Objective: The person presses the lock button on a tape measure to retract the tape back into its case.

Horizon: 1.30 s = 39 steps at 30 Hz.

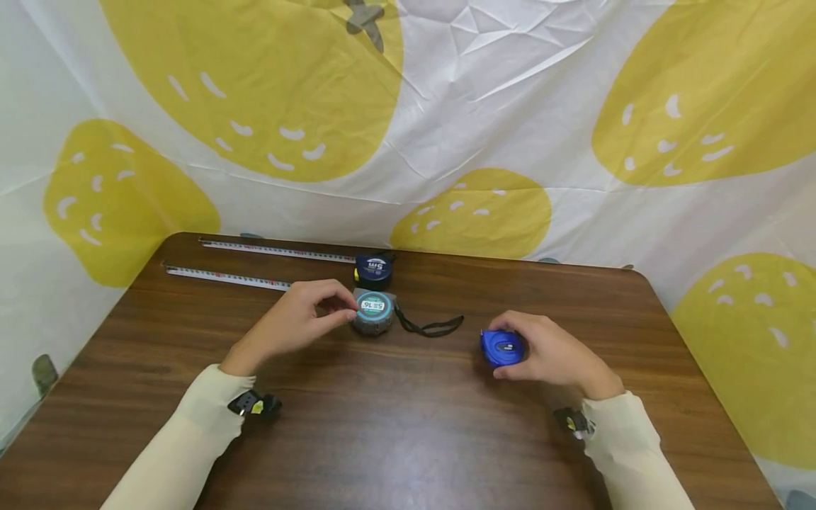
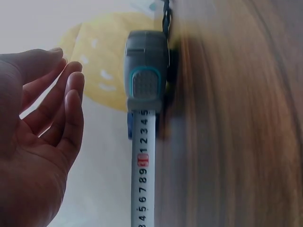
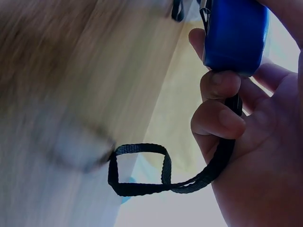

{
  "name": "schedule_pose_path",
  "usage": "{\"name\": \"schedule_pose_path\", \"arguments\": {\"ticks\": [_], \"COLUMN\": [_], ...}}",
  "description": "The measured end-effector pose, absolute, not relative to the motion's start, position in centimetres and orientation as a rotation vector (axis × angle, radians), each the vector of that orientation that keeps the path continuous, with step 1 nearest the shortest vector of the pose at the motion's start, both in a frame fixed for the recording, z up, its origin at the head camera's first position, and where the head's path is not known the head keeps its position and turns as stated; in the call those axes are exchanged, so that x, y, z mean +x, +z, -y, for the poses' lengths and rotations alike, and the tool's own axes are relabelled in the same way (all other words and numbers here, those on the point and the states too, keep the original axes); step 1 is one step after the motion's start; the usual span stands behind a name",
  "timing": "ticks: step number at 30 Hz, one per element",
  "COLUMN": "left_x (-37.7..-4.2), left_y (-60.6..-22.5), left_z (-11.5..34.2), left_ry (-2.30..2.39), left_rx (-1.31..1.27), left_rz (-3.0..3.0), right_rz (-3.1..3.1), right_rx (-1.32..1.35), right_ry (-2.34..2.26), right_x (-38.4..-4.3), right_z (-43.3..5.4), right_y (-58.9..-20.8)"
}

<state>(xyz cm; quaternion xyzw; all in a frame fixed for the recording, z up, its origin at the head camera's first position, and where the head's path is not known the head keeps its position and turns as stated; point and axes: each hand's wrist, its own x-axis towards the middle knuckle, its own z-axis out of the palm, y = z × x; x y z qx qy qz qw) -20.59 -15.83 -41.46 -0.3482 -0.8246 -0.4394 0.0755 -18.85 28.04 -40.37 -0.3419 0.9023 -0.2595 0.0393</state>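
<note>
A blue tape measure point(image 1: 502, 348) is gripped between the thumb and fingers of my right hand point(image 1: 550, 350). In the right wrist view its black strap point(image 3: 215, 163) passes under two fingers and hangs in a loop. My left hand point(image 1: 299, 316) is beside a grey tape measure point(image 1: 373, 320) with a teal ring, its fingers loosely bent around nothing. The left wrist view shows a gap between those fingers and the grey case point(image 2: 147, 56). A numbered blade point(image 2: 143, 189) sticks out of that case, partly hidden behind my left hand in the head view.
Just behind the grey one stands a dark navy tape measure point(image 1: 373, 272), its blade point(image 1: 274, 250) drawn out leftward. A black cord loop point(image 1: 436, 329) trails right from the grey case across the brown table point(image 1: 408, 432). A yellow-patterned cloth point(image 1: 484, 127) hangs along the table's back edge.
</note>
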Motion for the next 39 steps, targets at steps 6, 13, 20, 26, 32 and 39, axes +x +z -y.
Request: {"name": "schedule_pose_path", "arguments": {"ticks": [6,13,20,26,32,39], "left_x": [-21.3,-21.7,-22.4,-22.8,-22.6,-22.1], "left_y": [-41.8,-41.3,-41.6,-41.8,-41.3,-40.9], "left_z": [17.0,18.9,20.9,22.2,24.1,26.6], "left_ry": [-1.296,-1.239,-1.233,-1.234,-1.234,-1.239], "left_rx": [-0.928,-0.805,-0.692,-0.635,-0.511,-0.348], "left_rz": [2.5,2.562,2.636,2.674,2.73,2.74], "right_rz": [-2.785,-2.799,-2.82,-2.828,-2.828,-2.819], "right_rx": [-1.01,-0.993,-0.941,-0.895,-0.88,-0.869], "right_ry": [-0.793,-0.8,-0.785,-0.774,-0.773,-0.761], "right_x": [-19.5,-19.9,-20.2,-20.3,-20.3,-20.3], "right_z": [-29.7,-30.9,-31.9,-32.6,-33.0,-33.4], "right_y": [-41.0,-41.3,-41.5,-41.6,-41.8,-42.0]}}
